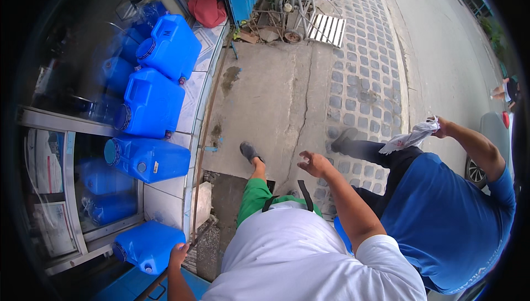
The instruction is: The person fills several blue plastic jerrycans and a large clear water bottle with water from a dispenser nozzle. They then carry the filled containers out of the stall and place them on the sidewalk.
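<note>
White short-sleeved shirt (284, 240); green shorts (254, 199); dark shoes (248, 150).

Cracked walkway (270, 97), cobbled strip (367, 69), road (447, 64), framed window (70, 185)

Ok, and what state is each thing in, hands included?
Left hand: at the dark rail, grip unclear
Right hand: empty, fingers loosely curled
Bottom jug: capped, by the left hand
Three ledge jugs: capped, contents unclear
White bundle: crumpled, in the other person's hand
Red cloth: bunched up
Concrete: cracked
Car: parked or moving, cannot tell
</note>
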Motion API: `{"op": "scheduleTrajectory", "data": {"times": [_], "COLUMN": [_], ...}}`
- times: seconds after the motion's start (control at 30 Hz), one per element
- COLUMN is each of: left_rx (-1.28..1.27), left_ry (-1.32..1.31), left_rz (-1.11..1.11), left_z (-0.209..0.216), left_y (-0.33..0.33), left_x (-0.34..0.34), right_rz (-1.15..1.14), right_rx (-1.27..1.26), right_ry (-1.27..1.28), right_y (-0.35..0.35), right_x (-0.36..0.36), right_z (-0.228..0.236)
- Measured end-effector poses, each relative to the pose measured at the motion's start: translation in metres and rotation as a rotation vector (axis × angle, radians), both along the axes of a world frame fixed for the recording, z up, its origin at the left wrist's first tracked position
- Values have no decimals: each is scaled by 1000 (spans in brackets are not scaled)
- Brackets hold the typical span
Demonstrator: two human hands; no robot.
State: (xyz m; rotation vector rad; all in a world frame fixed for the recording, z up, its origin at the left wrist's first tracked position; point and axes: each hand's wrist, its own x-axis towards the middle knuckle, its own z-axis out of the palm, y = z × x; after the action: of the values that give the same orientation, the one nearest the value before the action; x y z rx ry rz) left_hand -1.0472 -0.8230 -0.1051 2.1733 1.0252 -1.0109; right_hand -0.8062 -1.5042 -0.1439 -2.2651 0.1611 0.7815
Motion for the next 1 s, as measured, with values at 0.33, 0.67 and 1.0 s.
{"op": "scheduleTrajectory", "data": {"times": [0.33, 0.67, 1.0], "left_rx": [-269, 356, 534], "left_ry": [-474, -1130, -698], "left_rz": [-509, -562, -498], "left_z": [-33, 64, 29], "left_y": [-144, -90, -70], "left_x": [428, 834, 951], "right_rz": [77, 178, 317], "right_rx": [-214, -174, -182], "right_ry": [369, 115, -708], "right_y": [-6, 72, 220], "right_x": [174, 508, 1052], "right_z": [-77, -133, -128]}}
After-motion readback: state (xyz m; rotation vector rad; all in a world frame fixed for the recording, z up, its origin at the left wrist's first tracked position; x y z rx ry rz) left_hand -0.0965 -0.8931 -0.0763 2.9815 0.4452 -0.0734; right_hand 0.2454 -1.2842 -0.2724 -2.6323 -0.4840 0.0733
